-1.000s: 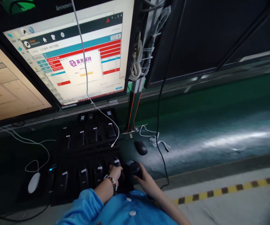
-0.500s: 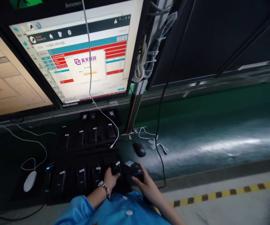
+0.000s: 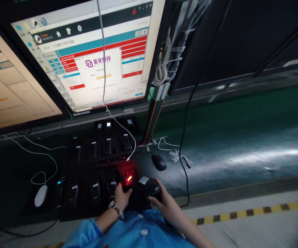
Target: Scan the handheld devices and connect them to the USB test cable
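Note:
My right hand (image 3: 164, 203) is wrapped round a black handheld barcode scanner (image 3: 149, 187) whose head points left. Red scanner light glows on a small black device (image 3: 127, 179) in the rightmost slot of a black tray (image 3: 86, 210). My left hand (image 3: 121, 195), with a beaded bracelet at the wrist, holds that device between its fingers. Both forearms come out of blue sleeves at the bottom edge. Several other small black devices with white labels sit in the tray's near row, such as one (image 3: 95, 191) further left.
A second tray row of devices (image 3: 107, 146) lies behind. Two lit monitors (image 3: 92, 58) stand at the back, with a white cable (image 3: 104, 89) hanging down. A white mouse (image 3: 40, 195) lies left, a black mouse (image 3: 159, 162) right. A green conveyor (image 3: 242, 137) runs past a yellow-black striped edge (image 3: 242, 212).
Red scanner light now shines on the device under my left hand; it was dark before. The left hand slid slightly along the device. The view shifted a little.

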A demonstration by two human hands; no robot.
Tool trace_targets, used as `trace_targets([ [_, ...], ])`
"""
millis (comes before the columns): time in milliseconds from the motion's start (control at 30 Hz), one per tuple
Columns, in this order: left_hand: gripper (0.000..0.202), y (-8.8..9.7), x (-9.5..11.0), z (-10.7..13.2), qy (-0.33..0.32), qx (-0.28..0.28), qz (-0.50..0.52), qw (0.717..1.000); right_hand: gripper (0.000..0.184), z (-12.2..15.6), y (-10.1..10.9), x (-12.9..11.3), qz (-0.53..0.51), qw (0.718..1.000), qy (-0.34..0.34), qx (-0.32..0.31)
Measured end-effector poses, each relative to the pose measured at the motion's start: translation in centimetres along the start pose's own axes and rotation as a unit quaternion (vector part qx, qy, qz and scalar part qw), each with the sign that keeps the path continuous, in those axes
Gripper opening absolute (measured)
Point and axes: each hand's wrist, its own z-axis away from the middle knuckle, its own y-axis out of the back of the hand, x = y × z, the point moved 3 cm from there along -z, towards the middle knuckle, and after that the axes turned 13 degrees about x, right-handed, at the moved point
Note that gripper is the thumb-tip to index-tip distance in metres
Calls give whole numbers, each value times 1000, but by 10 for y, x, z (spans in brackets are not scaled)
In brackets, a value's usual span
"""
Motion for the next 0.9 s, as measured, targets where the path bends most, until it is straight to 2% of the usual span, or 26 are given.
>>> trace_targets([
  [133,42,3,0,-1,0,1,-3,1000,84,4,-1,-7,11,1000,12,-7],
  [233,45,4,-1,-3,6,4,9,1000,84,2,-2,-3,38,999,13,-8],
  [300,45,6,0,-3,18,8,19,1000,84,-10,-2,8,59,998,10,24],
  [400,43,13,3,-1,48,-8,65,997,85,-46,-2,36,83,989,-11,119],
  [467,44,18,8,4,105,-54,169,979,84,-72,-6,54,87,981,-33,168],
  [533,46,25,12,9,181,-92,281,938,83,-90,-13,65,82,977,-46,194],
  [567,45,29,14,11,217,-94,320,918,84,-94,-17,66,79,975,-48,204],
  [633,39,42,17,13,270,-62,354,893,88,-96,-26,59,72,970,-42,229],
  [733,25,59,23,14,336,-41,401,852,82,-98,-44,28,47,972,-11,229],
  [833,21,68,36,16,377,-76,446,808,55,-115,-69,-10,-5,988,-18,154],
  [900,26,71,44,18,373,-74,471,796,45,-131,-84,-30,-53,991,-56,108],
])
